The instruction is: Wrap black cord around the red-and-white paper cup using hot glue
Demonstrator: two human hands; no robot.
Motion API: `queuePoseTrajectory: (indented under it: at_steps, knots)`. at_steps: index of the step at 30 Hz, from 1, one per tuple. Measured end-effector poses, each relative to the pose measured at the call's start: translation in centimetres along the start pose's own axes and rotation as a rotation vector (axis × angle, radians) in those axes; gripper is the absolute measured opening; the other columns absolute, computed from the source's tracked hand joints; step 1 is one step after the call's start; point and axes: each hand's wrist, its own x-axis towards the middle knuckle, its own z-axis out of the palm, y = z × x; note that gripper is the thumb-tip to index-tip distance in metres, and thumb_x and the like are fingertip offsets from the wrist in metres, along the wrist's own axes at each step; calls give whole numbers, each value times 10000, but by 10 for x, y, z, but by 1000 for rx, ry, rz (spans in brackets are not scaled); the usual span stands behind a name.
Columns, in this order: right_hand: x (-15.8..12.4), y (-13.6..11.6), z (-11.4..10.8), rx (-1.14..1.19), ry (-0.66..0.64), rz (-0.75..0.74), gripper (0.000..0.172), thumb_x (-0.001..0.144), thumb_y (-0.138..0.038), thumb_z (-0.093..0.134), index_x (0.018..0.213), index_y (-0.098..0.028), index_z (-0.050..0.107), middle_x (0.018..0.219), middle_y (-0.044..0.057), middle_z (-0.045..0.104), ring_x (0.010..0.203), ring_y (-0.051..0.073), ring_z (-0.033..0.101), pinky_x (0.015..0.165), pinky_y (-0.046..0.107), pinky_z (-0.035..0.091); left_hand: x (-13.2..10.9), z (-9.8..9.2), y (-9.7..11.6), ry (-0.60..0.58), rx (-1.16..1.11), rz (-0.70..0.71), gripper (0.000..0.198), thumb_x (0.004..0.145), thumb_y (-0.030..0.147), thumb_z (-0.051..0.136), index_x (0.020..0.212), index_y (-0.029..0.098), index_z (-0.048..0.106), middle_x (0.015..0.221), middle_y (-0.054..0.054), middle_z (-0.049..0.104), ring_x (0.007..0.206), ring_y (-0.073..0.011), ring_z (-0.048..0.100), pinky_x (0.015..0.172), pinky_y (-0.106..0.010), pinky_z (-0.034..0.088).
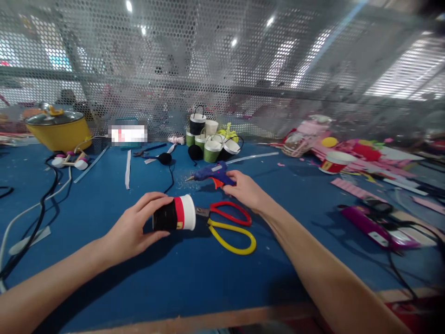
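My left hand (pixel 134 227) is wrapped round a small paper cup (pixel 174 214) lying on its side, black at the base with a red band and a white rim facing right. My right hand (pixel 245 188) grips the handle of a blue glue gun (pixel 212 172) with an orange trigger; its nozzle points left, over the table. Between my hands lie scissors (pixel 232 229) with one red and one yellow handle loop, their blades partly hidden behind the cup.
Small green, white and black cups (pixel 212 150) stand at the back centre. A yellow pot (pixel 59 132) with a glass lid sits far left, near trailing cords (pixel 43 199). Pink scraps (pixel 368 153) and a purple device (pixel 377 227) lie right. A perforated metal screen (pixel 222 60) rises behind.
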Motion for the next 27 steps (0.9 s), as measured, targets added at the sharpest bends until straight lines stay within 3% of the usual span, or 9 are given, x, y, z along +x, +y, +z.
queuePoseTrajectory:
  at_steps: [3,5,10,13,19,27]
  knots:
    - [-19,-13,-10,185,-107,-108,213,810,-324,521,939,-155,539,812,45,640,710,157,597,610,259,460,1,0,-6,26,7,-29,477,817,243,585,1255,230,398,1237,-114,479,1145,-246,510,945,-413,477]
    - [-31,-22,-13,351,-177,-146,268,807,-415,536,881,-158,527,739,26,619,626,131,573,562,251,457,1,1,-9,37,-5,-39,481,815,255,591,1257,247,400,1245,-108,472,1156,-253,503,951,-426,469]
    - [-50,-36,-11,537,-320,-139,324,736,-383,643,925,-157,508,707,14,625,540,106,564,495,233,466,2,0,-9,13,-60,-73,517,809,275,603,1276,252,384,1248,-103,466,1161,-256,492,973,-444,442]
    - [-58,-40,-10,507,-295,-159,278,744,-355,623,916,-155,536,648,-2,615,490,102,542,454,231,455,4,-2,-7,3,-85,-101,493,808,246,596,1261,234,401,1227,-106,476,1144,-253,496,976,-442,434]
    - [-65,-43,-8,274,-106,-209,160,727,-319,616,757,-163,624,586,-14,613,527,136,555,457,238,434,4,-3,-9,27,-138,-138,475,779,195,607,1224,222,444,1208,-98,485,1124,-238,502,966,-414,437]
    - [-69,-43,-3,126,-98,-404,211,796,-293,522,675,-176,648,618,4,639,560,151,574,563,258,484,5,-4,-9,19,-139,-139,485,782,213,612,1236,236,442,1197,-99,493,1108,-241,514,946,-417,452]
